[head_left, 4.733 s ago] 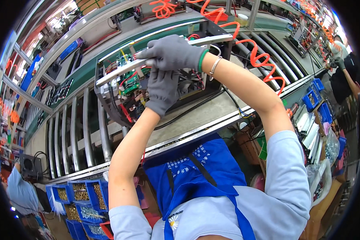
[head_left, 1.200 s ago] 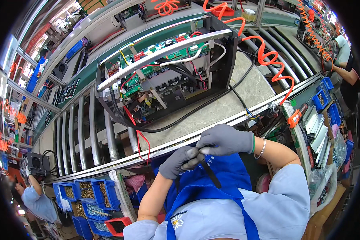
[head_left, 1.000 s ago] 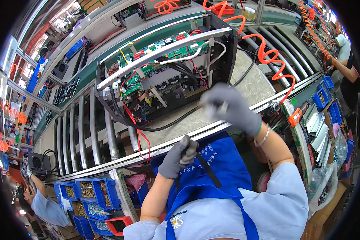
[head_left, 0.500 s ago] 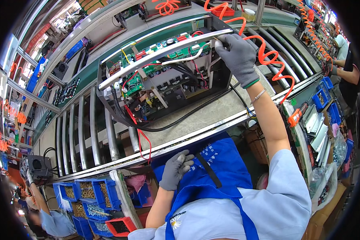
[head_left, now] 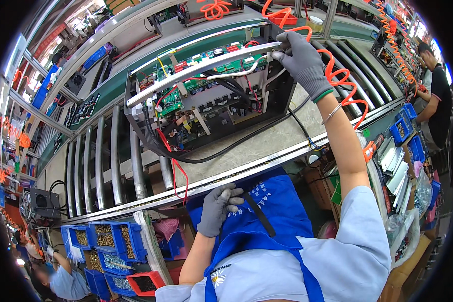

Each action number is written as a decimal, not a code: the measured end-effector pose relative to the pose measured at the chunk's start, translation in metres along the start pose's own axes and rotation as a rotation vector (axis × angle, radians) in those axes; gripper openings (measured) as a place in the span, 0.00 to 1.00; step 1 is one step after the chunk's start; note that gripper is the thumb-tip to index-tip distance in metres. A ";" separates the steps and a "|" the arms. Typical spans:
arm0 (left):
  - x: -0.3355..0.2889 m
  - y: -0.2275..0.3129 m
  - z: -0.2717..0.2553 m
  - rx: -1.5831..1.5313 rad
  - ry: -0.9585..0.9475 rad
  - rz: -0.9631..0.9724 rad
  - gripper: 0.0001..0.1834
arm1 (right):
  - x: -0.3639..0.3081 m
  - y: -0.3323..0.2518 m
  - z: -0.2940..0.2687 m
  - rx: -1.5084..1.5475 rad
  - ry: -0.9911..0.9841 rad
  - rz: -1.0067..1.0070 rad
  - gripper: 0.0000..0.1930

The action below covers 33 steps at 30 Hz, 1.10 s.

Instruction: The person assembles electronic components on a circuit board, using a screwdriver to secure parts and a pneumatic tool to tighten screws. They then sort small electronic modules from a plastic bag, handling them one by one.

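Note:
An open black metal chassis [head_left: 277,93] sits on the bench in front of me, with green circuit boards [head_left: 226,65] and cables inside. A long silver rail [head_left: 206,66] spans its top near edge. My right hand [head_left: 304,65], in a grey glove, is at the rail's right end, thumb on the near side and fingers over the top, closed on it. Whether a small part is also between the fingertips is hidden. My left hand [head_left: 217,209], also gloved, hovers before my blue apron [head_left: 282,211] with fingers curled together; what they hold, if anything, cannot be made out.
Metal rollers [head_left: 113,156] flank the bench on both sides. A coiled orange hose [head_left: 340,80] hangs right of my arm. Blue bins [head_left: 105,236] of screws and a red bin [head_left: 146,283] stand lower left. A black cable [head_left: 226,153] loops before the chassis. Co-workers [head_left: 435,100] stand at the sides.
My right hand has shifted slightly up and now covers the rail's end, which stuck out past the fingertips before. My left hand stays curled near the apron. The view has shifted a little.

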<state>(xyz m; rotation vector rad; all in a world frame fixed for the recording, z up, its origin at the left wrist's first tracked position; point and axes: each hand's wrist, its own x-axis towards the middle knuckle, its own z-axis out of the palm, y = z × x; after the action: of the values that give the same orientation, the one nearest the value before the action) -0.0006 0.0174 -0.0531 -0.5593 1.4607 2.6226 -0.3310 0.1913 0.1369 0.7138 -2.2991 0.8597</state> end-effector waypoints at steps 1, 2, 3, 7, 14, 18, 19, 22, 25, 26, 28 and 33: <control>-0.001 -0.002 -0.003 0.012 -0.007 -0.010 0.23 | 0.002 0.002 -0.002 -0.013 -0.019 -0.019 0.17; -0.003 -0.003 -0.004 0.023 -0.014 -0.019 0.24 | 0.005 0.005 -0.003 -0.025 -0.039 -0.038 0.17; -0.003 -0.003 -0.004 0.064 -0.022 -0.011 0.24 | 0.009 0.007 -0.004 -0.038 -0.058 -0.056 0.17; -0.005 0.016 0.008 0.271 -0.023 0.042 0.29 | 0.016 0.007 -0.005 -0.074 -0.168 -0.025 0.16; 0.011 0.067 0.034 0.449 -0.006 0.275 0.34 | 0.005 -0.001 -0.018 -0.002 -0.115 -0.183 0.19; 0.021 0.111 0.055 0.487 0.014 0.434 0.32 | -0.059 -0.079 -0.031 0.264 -0.409 -0.372 0.17; 0.022 0.122 0.062 0.510 -0.002 0.465 0.31 | -0.075 -0.091 -0.029 0.251 -0.507 -0.506 0.18; 0.025 0.145 0.075 0.528 -0.045 0.572 0.30 | -0.094 -0.127 -0.037 0.165 -0.678 -0.442 0.14; 0.030 0.159 0.072 0.561 -0.059 0.587 0.31 | -0.087 -0.130 -0.026 0.166 -0.560 -0.502 0.12; 0.033 0.161 0.066 0.584 -0.067 0.605 0.31 | -0.081 -0.134 -0.026 0.156 -0.586 -0.510 0.12; 0.040 0.168 0.058 0.666 -0.089 0.670 0.30 | -0.063 -0.135 -0.019 0.189 -0.675 -0.577 0.13; 0.049 0.195 0.032 1.276 0.202 1.046 0.27 | -0.038 -0.138 -0.004 0.412 -0.788 -0.358 0.15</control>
<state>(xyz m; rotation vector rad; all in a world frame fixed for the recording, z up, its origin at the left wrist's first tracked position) -0.1036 -0.0655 0.1017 0.1845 3.5559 1.2338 -0.2144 0.1145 0.1691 1.8551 -2.5095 1.0031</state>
